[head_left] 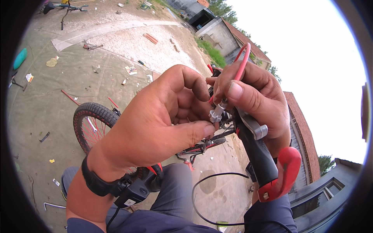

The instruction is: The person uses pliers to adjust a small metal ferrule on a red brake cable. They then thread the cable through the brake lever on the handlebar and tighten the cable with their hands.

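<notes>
My right hand (258, 99) pinches a looped red cable housing (244, 64) between thumb and fingers. Below that thumb, a metal end piece meets a small clear plastic fitting (216, 114). My left hand (163, 112) is curled in from the left, its thumb tip close beside the fitting; whatever lies between its fingers is too small or hidden to make out. Under my right hand runs a black handlebar grip (258, 161) with a red curved bar end (285, 171). A silver lever part (254, 126) sits against the grip.
A bicycle wheel (87, 110) with a knobbly tyre and red spokes stands at left. A black cable (196, 198) loops over my lap. Tools, including a hex key (54, 205), and scraps lie on the ground sheet. Another bicycle (68, 9) is far left.
</notes>
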Available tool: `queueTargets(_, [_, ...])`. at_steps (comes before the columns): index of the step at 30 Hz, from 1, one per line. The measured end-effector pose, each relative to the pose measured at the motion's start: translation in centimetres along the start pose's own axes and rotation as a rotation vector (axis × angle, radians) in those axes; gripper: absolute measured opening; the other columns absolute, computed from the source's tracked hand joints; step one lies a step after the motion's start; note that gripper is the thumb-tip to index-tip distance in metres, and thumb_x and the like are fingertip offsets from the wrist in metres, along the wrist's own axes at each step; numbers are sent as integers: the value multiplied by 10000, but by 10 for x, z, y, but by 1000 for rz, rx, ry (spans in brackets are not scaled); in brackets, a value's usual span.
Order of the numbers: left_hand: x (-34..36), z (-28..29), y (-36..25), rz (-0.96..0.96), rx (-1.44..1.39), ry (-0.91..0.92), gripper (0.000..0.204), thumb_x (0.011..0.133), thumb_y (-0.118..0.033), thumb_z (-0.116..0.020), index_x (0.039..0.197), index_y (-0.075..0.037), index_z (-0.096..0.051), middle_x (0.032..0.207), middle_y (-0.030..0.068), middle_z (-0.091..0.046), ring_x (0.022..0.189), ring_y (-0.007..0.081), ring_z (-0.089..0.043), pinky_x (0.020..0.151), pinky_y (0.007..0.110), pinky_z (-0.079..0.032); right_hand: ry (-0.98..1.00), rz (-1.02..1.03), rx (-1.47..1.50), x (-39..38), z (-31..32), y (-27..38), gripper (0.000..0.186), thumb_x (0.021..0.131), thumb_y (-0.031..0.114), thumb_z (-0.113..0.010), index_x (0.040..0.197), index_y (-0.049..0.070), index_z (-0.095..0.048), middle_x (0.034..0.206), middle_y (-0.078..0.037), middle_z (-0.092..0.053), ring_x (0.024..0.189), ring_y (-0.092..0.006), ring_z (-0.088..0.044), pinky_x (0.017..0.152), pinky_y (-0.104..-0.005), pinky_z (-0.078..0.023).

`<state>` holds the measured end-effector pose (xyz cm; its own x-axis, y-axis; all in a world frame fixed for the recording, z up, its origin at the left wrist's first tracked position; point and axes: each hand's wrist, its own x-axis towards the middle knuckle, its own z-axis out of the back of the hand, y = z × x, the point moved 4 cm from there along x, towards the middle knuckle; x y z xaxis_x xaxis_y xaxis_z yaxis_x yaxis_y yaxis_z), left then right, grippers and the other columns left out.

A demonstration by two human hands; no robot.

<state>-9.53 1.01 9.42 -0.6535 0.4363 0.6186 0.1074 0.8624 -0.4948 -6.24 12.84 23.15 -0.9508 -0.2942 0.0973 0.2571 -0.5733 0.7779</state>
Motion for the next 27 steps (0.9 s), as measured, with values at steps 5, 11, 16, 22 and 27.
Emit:
queueTargets(5, [3, -3, -14, -222, 222, -60, 440, 868, 138, -703, 1170, -68, -459, 1017, 45, -584, 936, 113, -643, 809, 274, -559, -47, -18, -22, -2, -7, 2, 480, 991, 466, -672, 1078, -5, -695, 967, -71, -693, 872, -146, -660, 935, -314, -532])
queueTargets(11, [20, -9, -19, -410, 348, -178, 385, 898, 154, -665, 1152, -57, -466, 1027, 29, -565, 950, 78, -604, 843, 239, -541, -118, 87, -60, 3, -2, -7, 794, 1047, 668, -469, 1377, -49, -544, 1271, -172, -656, 1156, -268, -667, 1057, -404, -521])
queueTargets(16, [38, -14, -17, -481, 447, -191, 339, 912, 146, -663, 1126, -41, -478, 1036, 27, -564, 948, 62, -599, 871, 225, -544, -118, 118, 140, 6, -2, -8, 767, 1089, 613, -394, 1456, -57, -467, 1367, -213, -626, 1253, -316, -635, 1119, -435, -481])
queueTargets(22, [40, -15, -17, -451, 426, -243, 298, 928, 128, -648, 1118, -33, -484, 1006, 42, -606, 929, 74, -644, 851, 238, -568, -115, 148, 169, 9, -4, -7, 746, 1093, 574, -411, 1478, -65, -440, 1401, -227, -613, 1280, -310, -625, 1140, -428, -461])
queueTargets(27, [38, -21, -20, -421, 504, -308, 282, 926, 104, -663, 1114, -22, -495, 996, 52, -627, 928, 83, -664, 837, 232, -570, -127, 151, 195, 7, -2, -5, 704, 1084, 516, -445, 1478, -66, -444, 1417, -219, -606, 1293, -305, -616, 1149, -425, -450])
